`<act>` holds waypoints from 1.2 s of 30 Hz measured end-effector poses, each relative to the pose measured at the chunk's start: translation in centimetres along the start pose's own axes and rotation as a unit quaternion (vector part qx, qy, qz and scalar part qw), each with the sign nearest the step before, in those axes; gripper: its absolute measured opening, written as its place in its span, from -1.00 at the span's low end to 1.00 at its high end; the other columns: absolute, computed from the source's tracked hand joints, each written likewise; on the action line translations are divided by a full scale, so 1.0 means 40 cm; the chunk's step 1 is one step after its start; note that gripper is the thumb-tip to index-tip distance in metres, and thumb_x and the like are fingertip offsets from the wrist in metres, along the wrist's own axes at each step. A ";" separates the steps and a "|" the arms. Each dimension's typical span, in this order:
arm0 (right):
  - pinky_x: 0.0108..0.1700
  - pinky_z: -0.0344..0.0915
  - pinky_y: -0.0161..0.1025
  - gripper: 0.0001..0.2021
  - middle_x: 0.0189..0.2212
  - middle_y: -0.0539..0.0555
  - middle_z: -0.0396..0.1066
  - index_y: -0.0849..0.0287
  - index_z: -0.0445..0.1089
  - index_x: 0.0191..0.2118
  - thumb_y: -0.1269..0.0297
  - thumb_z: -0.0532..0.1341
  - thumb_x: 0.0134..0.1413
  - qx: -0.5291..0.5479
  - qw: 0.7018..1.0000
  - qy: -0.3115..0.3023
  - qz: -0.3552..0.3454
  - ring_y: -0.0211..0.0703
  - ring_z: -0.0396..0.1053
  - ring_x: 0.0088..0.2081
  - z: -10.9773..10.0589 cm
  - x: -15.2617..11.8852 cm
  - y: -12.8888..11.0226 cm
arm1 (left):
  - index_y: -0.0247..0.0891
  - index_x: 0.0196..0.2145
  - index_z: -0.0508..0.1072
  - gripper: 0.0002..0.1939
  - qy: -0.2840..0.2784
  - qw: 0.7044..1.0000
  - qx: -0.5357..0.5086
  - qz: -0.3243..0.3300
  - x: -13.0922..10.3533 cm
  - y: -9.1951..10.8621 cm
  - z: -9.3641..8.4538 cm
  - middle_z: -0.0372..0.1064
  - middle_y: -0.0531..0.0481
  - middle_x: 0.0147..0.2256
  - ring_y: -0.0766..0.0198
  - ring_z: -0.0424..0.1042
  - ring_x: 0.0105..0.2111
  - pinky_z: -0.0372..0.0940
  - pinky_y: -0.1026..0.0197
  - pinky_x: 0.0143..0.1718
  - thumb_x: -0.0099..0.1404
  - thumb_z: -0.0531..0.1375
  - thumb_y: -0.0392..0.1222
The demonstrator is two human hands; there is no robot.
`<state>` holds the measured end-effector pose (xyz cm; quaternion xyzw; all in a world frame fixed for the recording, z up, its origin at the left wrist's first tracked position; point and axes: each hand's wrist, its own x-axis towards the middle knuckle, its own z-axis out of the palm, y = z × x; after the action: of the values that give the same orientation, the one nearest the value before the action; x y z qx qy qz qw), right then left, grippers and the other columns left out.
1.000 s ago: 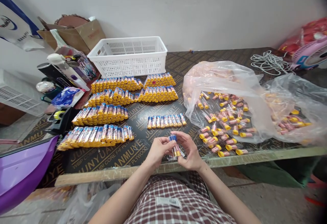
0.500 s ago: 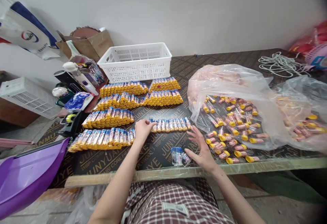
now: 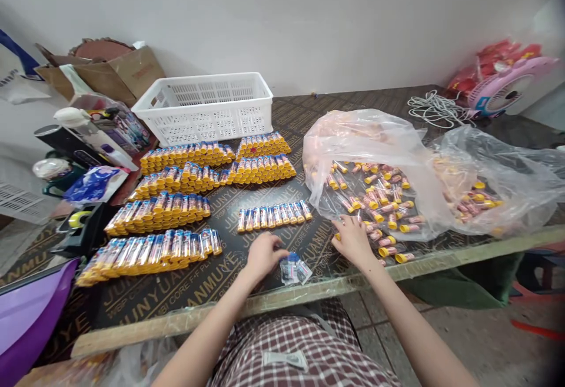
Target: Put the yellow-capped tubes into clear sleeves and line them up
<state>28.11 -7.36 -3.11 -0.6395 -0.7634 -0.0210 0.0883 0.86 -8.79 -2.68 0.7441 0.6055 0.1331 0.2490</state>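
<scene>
My left hand [image 3: 265, 255] hovers over the table just left of some small clear packets with blue ends [image 3: 295, 270]. Its thumb is apart from its curved fingers, with nothing between them. My right hand [image 3: 354, 241] reaches to the near left edge of a loose pile of clear tubes with yellow caps and pink contents [image 3: 388, 207], fingers spread. A yellow cap shows by its thumb; whether the hand touches it I cannot tell. Beyond my left hand lies a single row of yellow-capped tubes with blue tops [image 3: 274, 216].
Stacked rows of finished-looking tubes [image 3: 163, 207] cover the left side. Behind them stands a white plastic basket [image 3: 203, 117]. Plastic bags [image 3: 362, 139] hold the loose tubes at right. White cord [image 3: 439, 109] and a pink fan [image 3: 507, 92] sit at the far right; a purple dustpan [image 3: 37, 322] at left.
My left hand has left the end of the single tube row and come nearer the packets. My right hand has moved right onto the loose tubes. The view has shifted right.
</scene>
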 end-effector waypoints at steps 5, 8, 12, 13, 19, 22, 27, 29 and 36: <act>-0.11 0.07 0.00 -0.79 -0.29 0.22 0.40 0.20 0.43 -0.30 0.49 0.11 -0.09 -0.016 0.999 -0.027 -0.028 0.10 0.22 -0.15 0.007 0.030 -0.008 | -0.23 -0.49 0.44 -0.89 -0.021 0.999 -0.018 -0.035 -0.022 0.023 0.073 0.40 0.02 -0.43 0.25 0.36 -0.37 0.07 0.28 -0.39 0.09 0.28 -0.17; -0.09 0.05 -0.05 -0.79 -0.27 0.15 0.42 0.15 0.39 -0.30 0.50 0.08 -0.05 0.000 0.997 -0.038 -0.065 0.04 0.22 -0.12 0.006 0.033 -0.006 | -0.23 -0.50 0.42 -0.91 -0.016 0.999 -0.030 -0.031 -0.030 0.019 0.073 0.42 0.03 -0.46 0.25 0.37 -0.39 0.06 0.28 -0.38 0.14 0.25 -0.22; -0.06 0.05 -0.03 -0.80 -0.28 0.12 0.42 0.16 0.35 -0.29 0.51 0.07 -0.03 0.033 0.995 -0.035 -0.088 0.00 0.27 -0.15 0.010 0.027 -0.004 | -0.21 -0.46 0.42 -0.95 0.004 0.999 -0.042 -0.020 -0.042 0.022 0.068 0.44 0.04 -0.44 0.26 0.37 -0.39 0.06 0.28 -0.37 0.16 0.21 -0.28; -0.04 0.04 0.00 -0.81 -0.28 0.12 0.42 0.16 0.34 -0.28 0.51 0.07 -0.01 0.043 0.995 -0.030 -0.090 0.00 0.28 -0.16 0.011 0.026 -0.003 | -0.21 -0.45 0.42 -0.96 0.007 0.999 -0.046 -0.019 -0.045 0.024 0.068 0.43 0.04 -0.43 0.27 0.37 -0.39 0.06 0.28 -0.37 0.15 0.21 -0.29; 0.08 0.02 0.09 -0.82 -0.23 0.09 0.42 0.13 0.28 -0.12 0.34 0.03 0.18 0.135 0.988 0.027 -0.077 -0.05 0.34 -0.12 0.004 0.023 -0.014 | -0.24 -0.51 0.40 -0.93 0.023 0.997 -0.070 -0.014 -0.054 0.029 0.065 0.38 0.03 -0.45 0.27 0.34 -0.40 0.08 0.28 -0.38 0.10 0.21 -0.29; -0.06 0.24 -0.10 -0.73 -0.20 0.12 0.38 0.15 0.24 0.00 0.25 0.00 0.23 0.194 0.978 0.051 -0.062 -0.11 0.36 -0.17 -0.013 0.014 -0.043 | -0.23 -0.47 0.40 -0.97 0.024 0.993 -0.112 -0.022 -0.057 0.027 0.067 0.38 0.05 -0.50 0.28 0.33 -0.46 0.09 0.28 -0.40 0.11 0.19 -0.31; -0.15 0.30 -0.13 -0.77 -0.29 0.08 0.37 0.14 0.35 -0.14 0.18 0.16 0.10 0.368 0.927 0.075 -0.002 -0.09 0.37 -0.24 -0.041 -0.017 -0.108 | -0.25 -0.39 0.44 -0.84 0.022 0.984 -0.173 -0.044 -0.060 0.025 0.075 0.39 0.07 -0.51 0.30 0.34 -0.48 0.14 0.28 -0.38 0.03 0.16 -0.40; -0.18 0.31 -0.13 -0.83 -0.34 0.07 0.36 0.16 0.35 -0.27 0.18 0.21 0.05 0.396 0.914 0.081 0.027 -0.09 0.35 -0.27 -0.046 -0.030 -0.129 | -0.26 -0.49 0.43 -0.91 0.034 0.979 -0.191 -0.055 -0.060 0.025 0.075 0.38 0.05 -0.52 0.31 0.33 -0.48 0.14 0.28 -0.39 0.01 0.16 -0.39; -0.16 0.39 -0.17 -0.81 -0.17 0.12 0.31 0.09 0.42 -0.15 0.25 0.16 0.11 0.498 0.861 0.093 0.046 -0.08 0.32 -0.10 -0.057 -0.073 -0.176 | -0.27 -0.45 0.30 -0.74 0.062 0.785 -0.582 -0.203 -0.045 0.022 0.038 0.36 0.09 -0.62 0.35 0.34 -0.61 0.26 0.30 -0.50 -0.04 0.29 -0.13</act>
<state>21.93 -11.81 -0.78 -0.5394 -0.6303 0.3069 0.4665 1.95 -10.96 -3.29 0.3080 0.5645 0.4524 0.6179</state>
